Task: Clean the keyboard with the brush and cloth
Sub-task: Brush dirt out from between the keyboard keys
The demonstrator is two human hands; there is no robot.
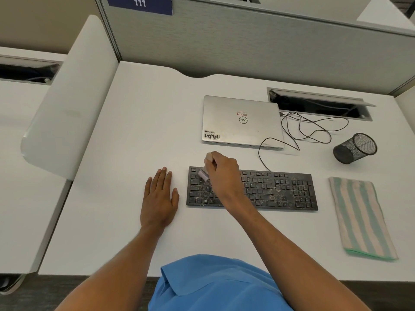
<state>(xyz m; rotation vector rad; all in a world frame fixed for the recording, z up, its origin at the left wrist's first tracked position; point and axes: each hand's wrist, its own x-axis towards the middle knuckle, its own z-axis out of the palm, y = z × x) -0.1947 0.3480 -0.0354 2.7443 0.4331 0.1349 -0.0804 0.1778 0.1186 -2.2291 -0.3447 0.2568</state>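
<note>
Head view: the black keyboard (280,189) lies at centre frame, slightly right, on a white desk (134,131), its keys speckled with pale crumbs and dust, thickest toward the right half. The right hand (222,173) grips a small brush (204,171) by its pale handle, with the blurred bristles touching the keys at the keyboard's upper left corner. The left hand (159,198) rests flat on the desk just left of the keyboard, fingers straight. A folded cloth (361,218) striped green and beige lies at right, apart from the keyboard. Above the keyboard sits a closed silver laptop (242,131) with a Dell logo and a sticker reading "WMN"; the smaller print above it is not legible. A black cable (314,129) coils to its right, near a tipped mesh pen cup (354,148). A blue sign (139,2) at upper left reads "111".
</note>
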